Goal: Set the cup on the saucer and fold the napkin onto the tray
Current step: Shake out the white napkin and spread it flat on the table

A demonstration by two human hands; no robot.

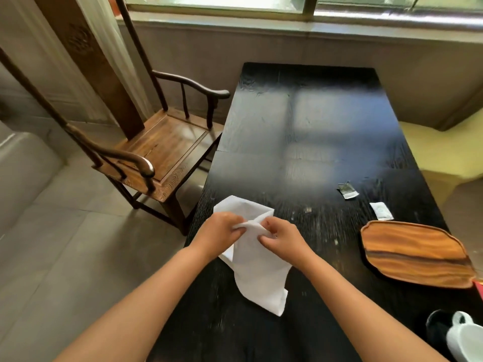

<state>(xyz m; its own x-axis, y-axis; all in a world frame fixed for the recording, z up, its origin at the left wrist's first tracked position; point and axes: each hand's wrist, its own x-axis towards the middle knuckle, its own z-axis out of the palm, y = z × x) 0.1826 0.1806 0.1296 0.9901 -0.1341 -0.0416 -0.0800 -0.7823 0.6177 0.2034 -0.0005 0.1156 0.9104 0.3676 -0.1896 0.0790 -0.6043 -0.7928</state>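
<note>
A white napkin [257,273] hangs loosely over the near left part of the black table [313,131]. My left hand [217,235] pinches its upper left part and my right hand [281,237] pinches the fold beside it; both hold it just above the tabletop. An oval wooden tray [415,254] lies empty at the right. A white cup [464,338] with its handle up sits at the lower right corner, on something dark [436,327] that may be the saucer.
Two small torn paper packets [347,190] [381,210] lie beyond the tray. A wooden armchair [156,152] stands left of the table. A yellow seat [444,152] is at the right, a window sill behind.
</note>
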